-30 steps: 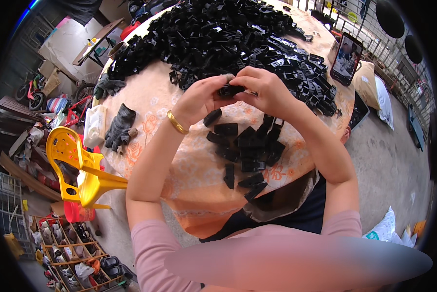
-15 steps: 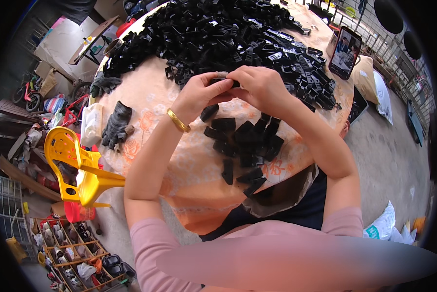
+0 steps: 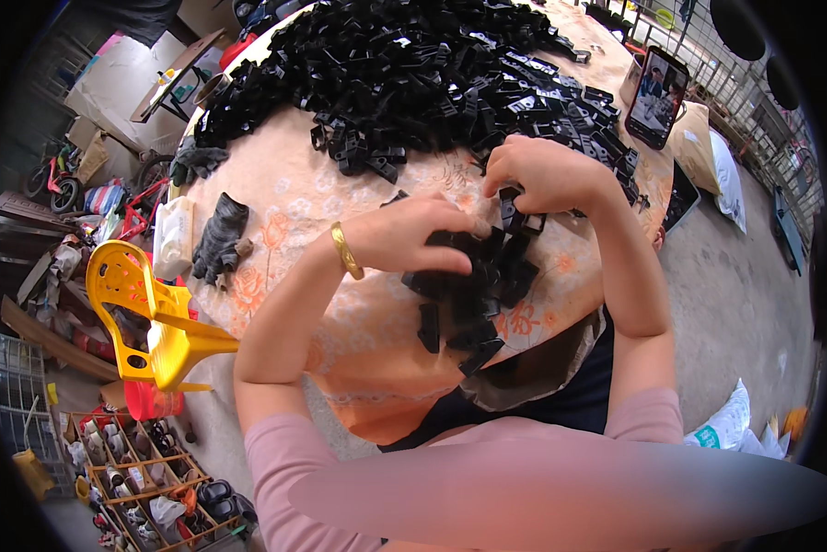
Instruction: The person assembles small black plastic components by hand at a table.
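Small black plastic parts (image 3: 510,276) lie in a loose group on the flowered tablecloth in front of me. My left hand (image 3: 413,235) is over the left side of this group, thumb and forefinger apart. It seems to hold nothing, though some fingertips are hidden. To its right, my right hand (image 3: 551,175) has its fingers curled down on a black plastic part (image 3: 513,204) at the group's far edge. Farther back is a large heap of similar black parts (image 3: 404,74).
A phone (image 3: 656,97) stands upright at the table's right edge. Dark gloves (image 3: 220,235) and a white packet (image 3: 173,235) lie at the left. Beside the table are a yellow plastic chair (image 3: 160,340) and a shoe rack (image 3: 146,488). White sacks (image 3: 724,419) rest on the floor at right.
Both hands were together near the heap, fingering a small part. They have since separated and come nearer: the left to the loose group, the right to its far edge.
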`<state>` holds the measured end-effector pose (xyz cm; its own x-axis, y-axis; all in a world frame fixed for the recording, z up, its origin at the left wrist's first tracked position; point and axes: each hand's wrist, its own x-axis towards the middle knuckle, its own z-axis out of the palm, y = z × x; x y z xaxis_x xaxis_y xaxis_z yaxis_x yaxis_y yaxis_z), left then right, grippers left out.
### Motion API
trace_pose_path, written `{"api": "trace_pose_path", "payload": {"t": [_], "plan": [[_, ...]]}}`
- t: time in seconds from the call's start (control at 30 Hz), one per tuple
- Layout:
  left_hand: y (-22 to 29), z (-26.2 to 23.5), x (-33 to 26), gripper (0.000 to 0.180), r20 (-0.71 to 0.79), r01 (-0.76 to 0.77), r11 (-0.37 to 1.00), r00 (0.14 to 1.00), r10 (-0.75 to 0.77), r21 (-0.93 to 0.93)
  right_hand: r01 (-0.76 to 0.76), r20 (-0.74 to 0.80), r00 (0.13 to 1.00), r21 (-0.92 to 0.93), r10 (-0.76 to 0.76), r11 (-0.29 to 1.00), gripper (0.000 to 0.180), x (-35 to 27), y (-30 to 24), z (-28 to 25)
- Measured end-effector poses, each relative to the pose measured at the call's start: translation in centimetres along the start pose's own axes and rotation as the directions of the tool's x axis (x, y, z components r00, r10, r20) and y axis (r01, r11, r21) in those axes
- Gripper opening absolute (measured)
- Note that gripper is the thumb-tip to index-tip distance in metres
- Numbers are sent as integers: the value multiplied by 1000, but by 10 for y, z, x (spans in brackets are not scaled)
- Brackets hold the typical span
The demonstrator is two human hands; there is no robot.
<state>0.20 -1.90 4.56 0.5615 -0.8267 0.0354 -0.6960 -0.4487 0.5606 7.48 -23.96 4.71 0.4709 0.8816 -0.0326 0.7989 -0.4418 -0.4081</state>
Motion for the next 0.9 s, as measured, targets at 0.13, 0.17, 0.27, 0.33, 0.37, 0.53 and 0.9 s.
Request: {"api": "trace_pose_path", "payload": {"t": [0.13,0.17,0.27,0.33,0.37,0.53,0.9], "plan": [[-6,-8,-1,31,-125,206,893,953,-275,-400,-102,-75,993,-109,94,989,30,3,4,6],[-16,-13,-2,26,-256,341,868,859,-443,-360,-140,-144,982,-108,124,984,28,4,5,5],[-36,-27,-20,24,-489,375,853,856,-167,364,-85,-262,961,41,93,996,23,15,7,6],[-48,-23,-29,24,-468,504,757,832,-297,417,19,-425,900,262,98,965,22,22,7,10],[-50,-22,-26,24,-467,500,759,835,-293,418,15,-427,899,261,102,965,22,23,5,10],[-53,-18,-12,24,-523,412,797,840,-144,441,47,-522,826,437,210,898,20,31,3,23],[-24,-3,12,27,-678,-64,794,565,-470,-604,160,-628,754,457,190,875,15,41,-13,37]]}}
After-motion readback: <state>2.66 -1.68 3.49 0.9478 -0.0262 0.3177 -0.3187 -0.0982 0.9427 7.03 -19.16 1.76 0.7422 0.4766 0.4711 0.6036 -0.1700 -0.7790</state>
